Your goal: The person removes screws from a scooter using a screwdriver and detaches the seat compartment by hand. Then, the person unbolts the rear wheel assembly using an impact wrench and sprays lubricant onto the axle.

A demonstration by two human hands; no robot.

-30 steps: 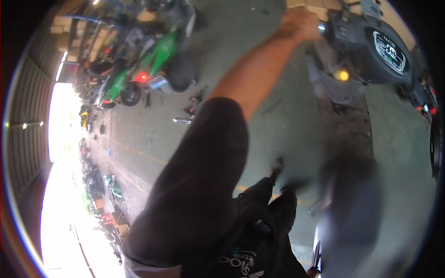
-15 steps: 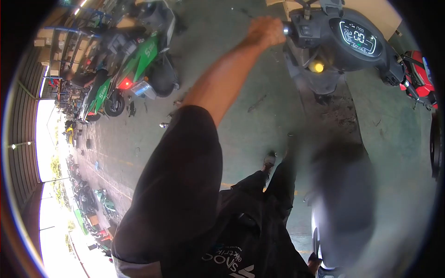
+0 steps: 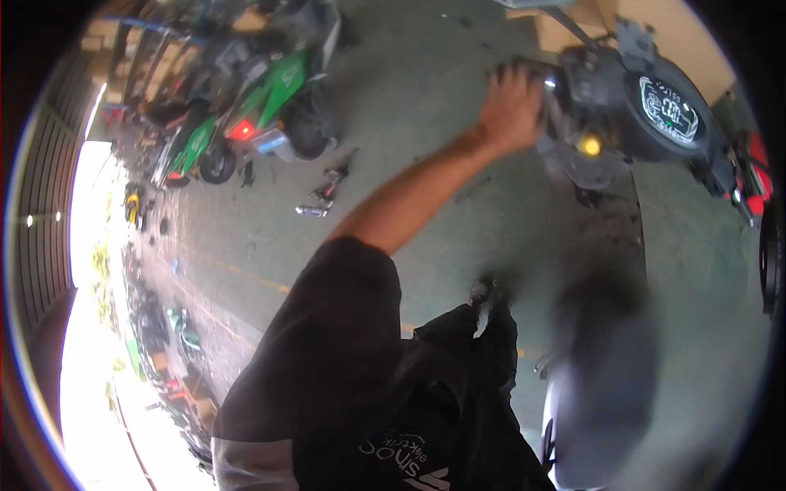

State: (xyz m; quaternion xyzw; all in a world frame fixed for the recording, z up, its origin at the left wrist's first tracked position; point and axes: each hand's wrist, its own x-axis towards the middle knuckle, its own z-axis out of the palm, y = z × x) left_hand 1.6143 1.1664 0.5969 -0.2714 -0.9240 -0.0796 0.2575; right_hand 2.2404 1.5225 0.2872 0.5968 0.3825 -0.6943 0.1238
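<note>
My left hand (image 3: 514,110) is at the left handlebar grip of a dark scooter, its fingers bent over the grip and lever area; blur hides the fingertips. Beside it sits the switch housing (image 3: 585,86). The lit dashboard display (image 3: 667,108) is on the handlebar to the right, and a yellow light (image 3: 589,146) glows below the switches. The scooter's dark seat (image 3: 606,368) is blurred at lower right. At the bottom edge, near the side of the seat, my right hand is almost wholly hidden, and its fingers cannot be made out.
Green scooters (image 3: 278,90) are parked at upper left, one with its red tail light on. A small metallic part (image 3: 311,211) lies on the green floor (image 3: 393,196). A red vehicle (image 3: 760,172) stands at the right edge. Cardboard (image 3: 684,33) is beyond the handlebar.
The scooter's front has shifted right and down in view, my left hand with it. My left fingers look less tightly closed. Less of my right hand shows by the seat.
</note>
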